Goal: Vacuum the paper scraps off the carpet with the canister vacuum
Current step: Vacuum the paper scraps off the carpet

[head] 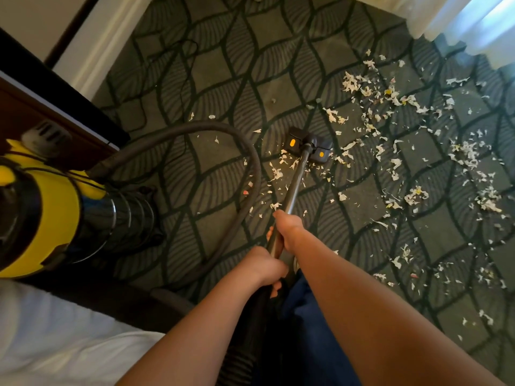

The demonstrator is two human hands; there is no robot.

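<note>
A yellow and black canister vacuum [53, 207] stands at the left, and its grey hose [252, 160] arcs across the carpet. The metal wand [296, 181] runs forward to a dark floor head [308, 144] with orange marks, which sits on the patterned carpet [223, 87]. My right hand [287, 229] grips the wand partway down. My left hand [264, 267] grips the black handle end just behind it. White paper scraps [418, 151] lie scattered thickly to the right of the floor head, with a few around and behind it.
A dark wooden furniture piece [55, 118] stands at the left behind the vacuum. White bedding [55, 338] fills the lower left corner. A thin black power cord [167, 68] snakes over the far carpet. A pale curtain [459, 20] hangs at the top right.
</note>
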